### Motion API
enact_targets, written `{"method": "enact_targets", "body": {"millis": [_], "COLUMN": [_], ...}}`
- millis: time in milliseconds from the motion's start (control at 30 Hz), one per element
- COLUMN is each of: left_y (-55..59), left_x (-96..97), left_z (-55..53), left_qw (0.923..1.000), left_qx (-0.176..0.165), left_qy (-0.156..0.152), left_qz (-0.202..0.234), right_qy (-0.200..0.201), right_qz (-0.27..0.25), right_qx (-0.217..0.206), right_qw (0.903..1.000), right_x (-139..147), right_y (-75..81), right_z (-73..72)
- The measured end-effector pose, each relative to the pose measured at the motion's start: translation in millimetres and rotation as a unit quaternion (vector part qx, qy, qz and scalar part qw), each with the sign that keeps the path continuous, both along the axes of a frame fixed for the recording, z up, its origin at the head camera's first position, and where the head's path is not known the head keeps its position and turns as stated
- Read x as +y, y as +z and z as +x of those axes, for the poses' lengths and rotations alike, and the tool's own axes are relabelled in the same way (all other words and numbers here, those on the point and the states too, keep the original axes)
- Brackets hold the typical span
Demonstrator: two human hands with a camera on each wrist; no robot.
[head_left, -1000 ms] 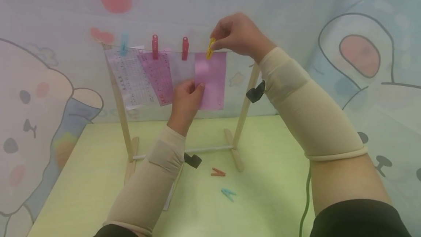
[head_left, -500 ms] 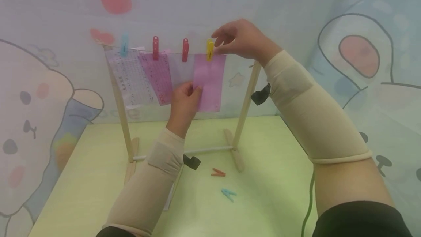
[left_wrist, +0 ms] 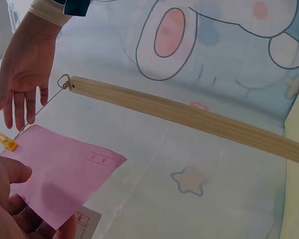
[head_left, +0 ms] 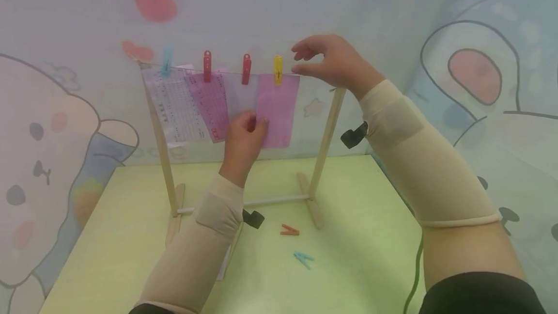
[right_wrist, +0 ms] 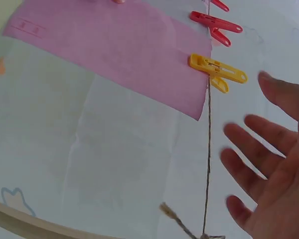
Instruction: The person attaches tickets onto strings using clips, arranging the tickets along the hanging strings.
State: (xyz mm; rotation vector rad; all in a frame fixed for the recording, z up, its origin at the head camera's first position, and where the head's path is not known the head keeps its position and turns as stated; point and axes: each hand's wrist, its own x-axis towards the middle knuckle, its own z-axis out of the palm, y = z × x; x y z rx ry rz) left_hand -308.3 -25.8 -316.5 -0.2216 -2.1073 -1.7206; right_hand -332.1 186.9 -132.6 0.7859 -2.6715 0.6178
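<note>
A pink paper slip [head_left: 279,105] hangs from a thin string, clipped near the middle of its top edge by a yellow clothespin [head_left: 278,70]. My left hand [head_left: 244,139] pinches the slip's left edge low down. In the left wrist view its thumb [left_wrist: 17,172] lies on the face and the other fingers reach behind. My right hand [head_left: 337,59] is just right of the yellow clothespin, apart from it. Its fingers are spread and hold nothing, as the right wrist view also shows.
Left along the string, two red clothespins [head_left: 207,67] and a light-blue clothespin [head_left: 166,62] hold printed slips [head_left: 176,105] and a pale sheet. Wooden posts [head_left: 329,134] carry the string. An orange-red clothespin [head_left: 289,230] and a teal clothespin [head_left: 302,259] lie on the table [head_left: 357,236].
My right hand has let go of the yellow clothespin and drawn back to the right and slightly down. The clothespin stays on the string and slip. My left hand has barely moved.
</note>
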Motion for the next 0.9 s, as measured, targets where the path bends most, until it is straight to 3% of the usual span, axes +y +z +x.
{"method": "enact_targets", "body": {"millis": [67, 133, 233, 300, 333, 400, 467, 567, 633, 700, 767, 833, 900], "left_y": [-4.5, -11.6, -30.9, -50.7, -63.2, -90.8, -120.6, -162.8, -187.5, -208.6, -226.7, -240.0, -248.3], "left_x": [-4.1, -10.5, -24.7, -36.0, -42.0, -54.2, -68.1, -85.1, -93.4, -98.0, -99.3, -97.5, -94.4], "left_z": [3.3, 8.6, 19.4, 29.4, 34.7, 46.0, 57.2, 70.9, 77.1, 80.8, 82.4, 84.3, 86.6], "left_qw": [0.9995, 0.9982, 0.995, 0.9924, 0.9909, 0.9881, 0.9845, 0.976, 0.9653, 0.9516, 0.9362, 0.9253, 0.9206], "left_qx": [0.014, 0.03, 0.052, 0.047, 0.036, 0.005, -0.043, -0.116, -0.157, -0.185, -0.208, -0.221, -0.226], "left_qy": [0.015, 0.037, 0.072, 0.097, 0.11, 0.125, 0.128, 0.109, 0.094, 0.084, 0.079, 0.076, 0.074], "left_qz": [-0.022, -0.035, -0.046, -0.059, -0.069, -0.09, -0.112, -0.149, -0.186, -0.23, -0.272, -0.298, -0.31], "right_qy": [-0.005, 0.008, 0.067, 0.109, 0.126, 0.144, 0.137, 0.094, 0.057, 0.017, -0.011, -0.023, 0.001], "right_qz": [-0.029, -0.071, -0.139, -0.166, -0.172, -0.172, -0.165, -0.152, -0.149, -0.151, -0.145, -0.143, -0.159], "right_qx": [0.045, 0.119, 0.246, 0.292, 0.295, 0.271, 0.214, 0.095, 0.013, -0.068, -0.114, -0.136, -0.125], "right_qw": [0.9985, 0.9903, 0.957, 0.9356, 0.9315, 0.9361, 0.953, 0.9793, 0.9871, 0.9861, 0.9827, 0.98, 0.9793], "right_x": [5, 10, 18, 24, 27, 34, 38, 45, 48, 49, 49, 47, 42], "right_y": [-7.1, -18.4, -46.9, -75.3, -92.4, -132.1, -178.6, -256.3, -310.7, -361.9, -408.0, -443.0, -467.3], "right_z": [7.0, 15.8, 29.7, 40.8, 46.5, 57.0, 62.6, 66.7, 66.3, 65.0, 61.2, 57.1, 52.8]}}
